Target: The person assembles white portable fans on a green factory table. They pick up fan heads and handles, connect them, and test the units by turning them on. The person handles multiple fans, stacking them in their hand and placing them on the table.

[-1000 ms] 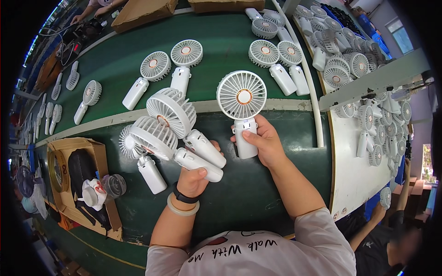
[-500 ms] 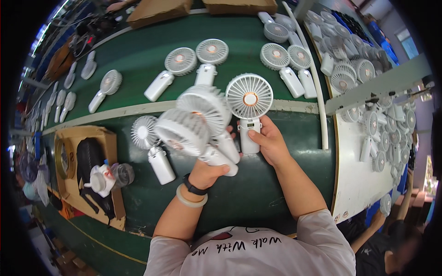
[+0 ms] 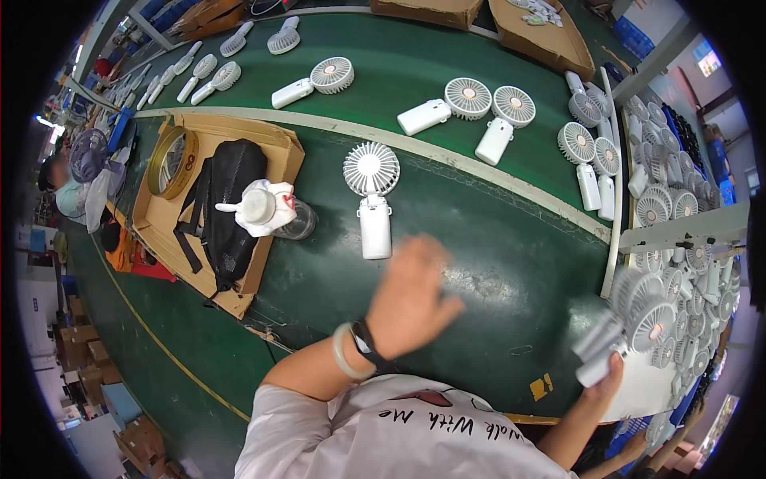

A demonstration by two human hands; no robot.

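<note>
My left hand (image 3: 411, 299) is empty over the green bench, thumb apart from its blurred fingers. Just beyond it lies a white handheld fan (image 3: 375, 227), its round grille pointing away from me. At the right end of the bench my right hand (image 3: 605, 385) grips at least two white handheld fans (image 3: 594, 369) by their handles. Motion smears them, so I cannot count them surely. Their heads are over or beside the white surface at the right, where many similar fans (image 3: 694, 299) are heaped.
Several more fans (image 3: 467, 98) lie on the green belt (image 3: 383, 72) beyond a pale rail (image 3: 511, 185). At left, a cardboard tray (image 3: 275, 144) holds a black bag (image 3: 231, 215), a tape roll (image 3: 171, 164) and a cloth-topped clear jar (image 3: 297, 222). A white post (image 3: 613, 255) borders the right side.
The fans from my left hand are gone from it, and my right hand now holds several, swung far right. My view has turned, shifting the bench and tray. The single bench fan stays lying there.
</note>
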